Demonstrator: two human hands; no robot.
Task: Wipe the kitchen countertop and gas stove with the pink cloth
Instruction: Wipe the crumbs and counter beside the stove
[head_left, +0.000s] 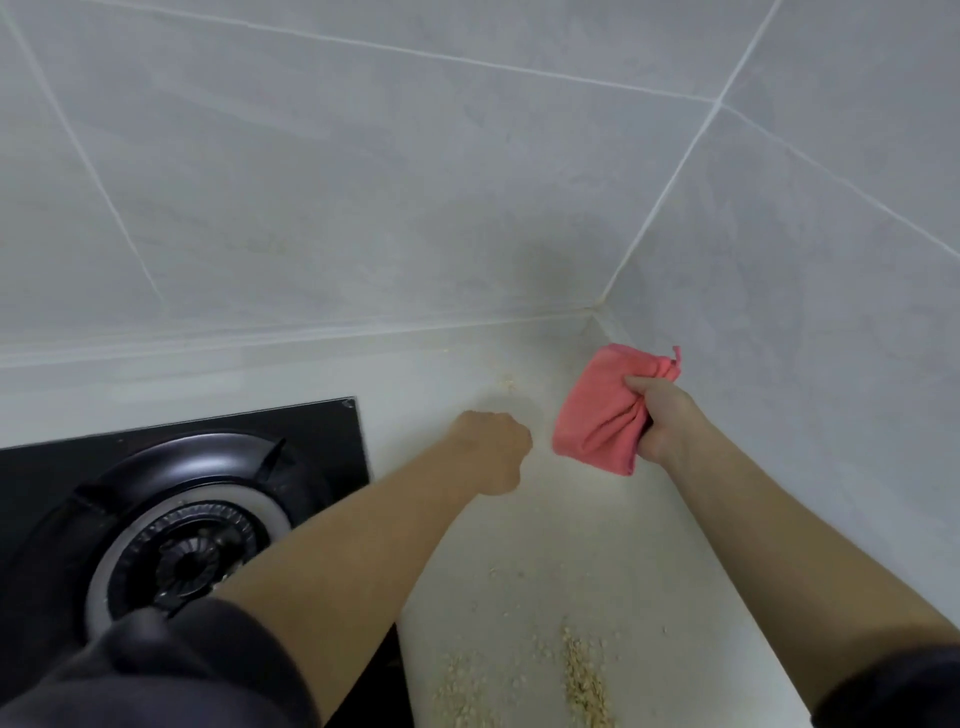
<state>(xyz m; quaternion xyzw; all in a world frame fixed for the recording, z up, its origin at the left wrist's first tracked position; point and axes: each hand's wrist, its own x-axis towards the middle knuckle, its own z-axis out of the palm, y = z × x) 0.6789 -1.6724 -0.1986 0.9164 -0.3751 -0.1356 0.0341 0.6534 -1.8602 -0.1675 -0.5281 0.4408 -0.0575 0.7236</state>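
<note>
My right hand is shut on the bunched pink cloth, held just above the white countertop near the back right corner. My left hand is a closed fist with nothing in it, resting over the countertop to the left of the cloth. The black gas stove with its round burner lies at the left, partly hidden by my left forearm. Pale crumbs are heaped on the countertop near the front, and a small patch of crumbs lies near the back wall.
Grey tiled walls meet in a corner at the back right and bound the countertop on two sides. The strip of countertop between the stove and the right wall is narrow. Dark sleeves cover my upper arms.
</note>
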